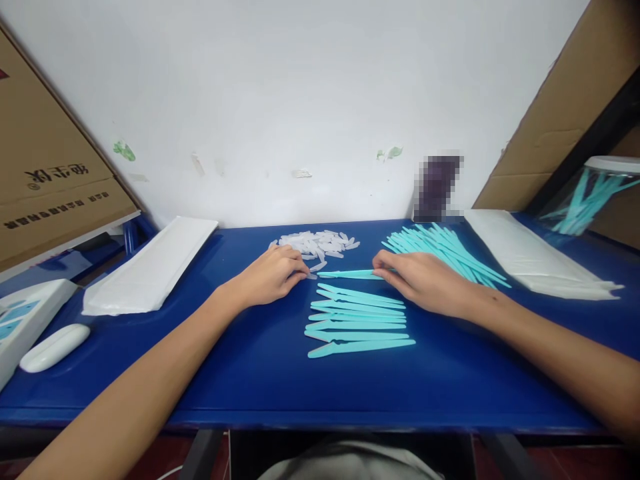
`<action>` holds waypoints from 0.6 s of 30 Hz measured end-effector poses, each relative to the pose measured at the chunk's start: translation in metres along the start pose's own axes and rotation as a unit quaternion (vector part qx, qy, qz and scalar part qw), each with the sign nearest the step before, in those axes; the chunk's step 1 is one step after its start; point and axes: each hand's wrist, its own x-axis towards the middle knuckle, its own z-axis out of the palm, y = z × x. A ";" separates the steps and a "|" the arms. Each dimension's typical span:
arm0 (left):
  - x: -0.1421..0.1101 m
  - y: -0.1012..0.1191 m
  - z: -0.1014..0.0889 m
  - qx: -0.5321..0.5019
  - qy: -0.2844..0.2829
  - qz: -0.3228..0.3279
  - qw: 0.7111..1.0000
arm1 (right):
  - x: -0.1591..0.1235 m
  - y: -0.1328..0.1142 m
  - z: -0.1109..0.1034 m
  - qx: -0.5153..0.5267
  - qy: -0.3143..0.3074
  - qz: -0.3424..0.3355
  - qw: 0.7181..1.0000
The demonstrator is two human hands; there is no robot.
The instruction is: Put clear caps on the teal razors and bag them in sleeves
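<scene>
My right hand (pixel 417 280) pinches the handle end of a turquoise eyebrow razor (pixel 345 274), which points left over the table. Between the fingertips of my left hand (pixel 273 272) is a small translucent blade cover (pixel 313 275), close to the razor's tip. Just behind that hand lies a heap of similar covers (pixel 325 243). Below the held razor, several turquoise razors (pixel 360 327) are laid in a rough column, blades to the left. A loose pile of turquoise razors (pixel 445 253) spreads behind my right hand.
White padded packs lie at left (pixel 150 267) and right (pixel 540 257) on the blue table (pixel 240 380). A white oval case (pixel 55 348) sits beside a white box (pixel 30 313). Cardboard (pixel 65 133) stands at left; a clear tub (pixel 595 193) holding turquoise razors is at right.
</scene>
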 end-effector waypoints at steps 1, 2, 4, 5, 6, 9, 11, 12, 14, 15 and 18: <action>0.000 0.000 0.000 -0.002 0.000 -0.001 1.000 | 0.000 0.000 0.000 0.000 -0.002 -0.001 1.000; 0.000 0.000 0.000 -0.004 -0.001 0.000 1.000 | 0.000 0.000 0.000 0.000 -0.004 -0.002 1.000; 0.000 0.001 -0.001 -0.009 0.000 0.004 1.000 | 0.000 -0.001 0.000 0.003 -0.010 0.000 1.000; 0.000 0.001 -0.001 -0.012 0.001 0.008 1.000 | 0.000 -0.001 0.000 0.005 -0.013 0.002 1.000; 0.000 0.001 -0.001 -0.015 0.002 0.010 1.000 | 0.000 -0.002 0.000 0.008 -0.016 0.005 1.000; 0.000 0.002 -0.001 -0.022 0.002 0.014 1.000 | 0.001 -0.004 0.000 0.012 -0.019 0.008 1.000; 0.001 0.003 0.001 -0.027 0.006 0.017 0.999 | 0.001 -0.005 0.001 0.013 -0.019 0.004 1.000; 0.002 0.004 0.003 -0.030 0.010 0.021 0.999 | 0.001 -0.006 0.002 0.014 -0.019 0.000 1.000; 0.003 0.006 0.006 -0.038 0.023 0.030 0.999 | 0.002 -0.009 0.004 0.017 -0.017 -0.008 1.000; 0.004 0.007 0.009 -0.044 0.030 0.036 0.998 | 0.002 -0.011 0.004 0.017 -0.015 -0.012 1.000; 0.006 0.010 0.014 -0.062 0.045 0.047 0.996 | 0.002 -0.015 0.005 0.017 -0.001 -0.024 1.000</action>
